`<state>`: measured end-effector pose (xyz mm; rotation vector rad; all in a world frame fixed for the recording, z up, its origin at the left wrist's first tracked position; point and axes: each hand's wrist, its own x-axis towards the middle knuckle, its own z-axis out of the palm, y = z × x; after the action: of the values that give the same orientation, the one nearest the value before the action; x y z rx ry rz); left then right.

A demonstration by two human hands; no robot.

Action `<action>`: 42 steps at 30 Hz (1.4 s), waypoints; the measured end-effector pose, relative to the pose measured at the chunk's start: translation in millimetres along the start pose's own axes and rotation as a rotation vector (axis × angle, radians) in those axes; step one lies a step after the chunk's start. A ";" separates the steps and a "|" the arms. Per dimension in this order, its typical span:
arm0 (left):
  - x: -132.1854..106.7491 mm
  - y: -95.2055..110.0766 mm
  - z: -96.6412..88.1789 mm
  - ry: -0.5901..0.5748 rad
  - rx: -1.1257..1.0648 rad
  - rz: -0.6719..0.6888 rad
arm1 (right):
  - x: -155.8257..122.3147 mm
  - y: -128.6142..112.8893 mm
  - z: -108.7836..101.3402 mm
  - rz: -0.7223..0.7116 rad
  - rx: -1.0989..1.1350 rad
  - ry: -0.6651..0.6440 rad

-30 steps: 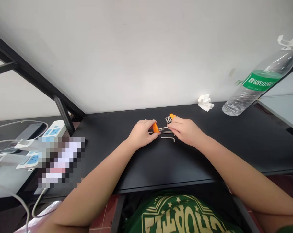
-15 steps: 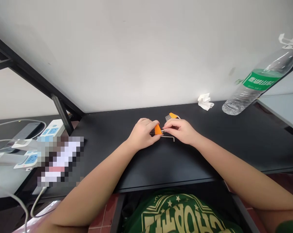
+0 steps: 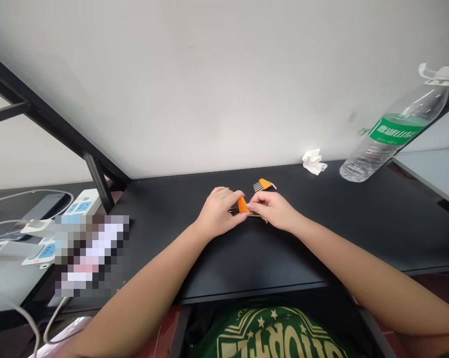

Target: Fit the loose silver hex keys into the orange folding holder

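Note:
My left hand (image 3: pixel 217 214) pinches a small orange hex-key holder (image 3: pixel 243 204) just above the black desk (image 3: pixel 321 233). Facing it, my right hand (image 3: pixel 272 209) is closed with its fingertips at the holder's right side, gripping a thin metal hex key that is mostly hidden under the fingers. Both hands touch at the holder. A second orange holder (image 3: pixel 263 184) with several metal hex keys fanned out lies on the desk just behind my right hand.
A crumpled white tissue (image 3: pixel 313 161) lies by the wall. A clear water bottle with a green label (image 3: pixel 392 132) stands at the right. White power strips with cables (image 3: pixel 81 204) sit on the left. A black frame post (image 3: pixel 100 181) rises at the desk's left corner.
My right hand came away from the far orange holder and moved left to meet my left hand. The loose hex keys that lay between the hands are now covered by the fingers.

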<state>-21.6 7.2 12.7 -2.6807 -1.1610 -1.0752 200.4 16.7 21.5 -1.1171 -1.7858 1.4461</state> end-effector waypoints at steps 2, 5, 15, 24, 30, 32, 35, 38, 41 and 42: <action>-0.3 -0.1 0.7 -0.036 -0.012 -0.015 | 0.0 0.2 0.0 0.005 -0.035 -0.005; 0.1 1.4 0.5 -0.076 -0.027 -0.042 | -1.1 0.2 0.5 -0.088 -0.190 0.010; 4.1 7.7 -5.0 -0.049 0.030 -0.069 | -5.9 -2.9 1.1 -0.321 -0.512 0.047; 0.1 3.1 -4.9 0.012 0.012 -0.135 | -10.8 1.7 -22.0 -0.264 -1.086 -0.193; -1.2 -1.5 -1.4 0.004 0.027 -0.174 | -15.3 -5.1 -5.3 -0.199 -1.133 -0.170; -1.8 -4.2 -1.1 -0.009 0.044 -0.183 | -14.2 -8.1 -14.4 -0.173 -0.996 -0.125; -1.9 -6.4 -2.0 -0.056 0.074 -0.173 | -11.5 -10.0 -31.7 -0.228 -0.745 -0.006; -0.8 -5.3 -3.5 -0.088 0.089 -0.156 | -10.1 -9.8 -38.6 -0.352 -0.635 0.056; 0.5 -2.4 -4.7 -0.106 0.102 -0.138 | -9.9 -9.3 -34.3 -0.491 -0.629 0.075; 0.8 -1.6 -5.0 -0.112 0.105 -0.133 | -9.8 -9.1 -32.3 -0.521 -0.632 0.079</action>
<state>-25.2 7.5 16.6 -2.6448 -1.3907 -0.8614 230.0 23.2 38.9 -0.8598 -2.3220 0.5360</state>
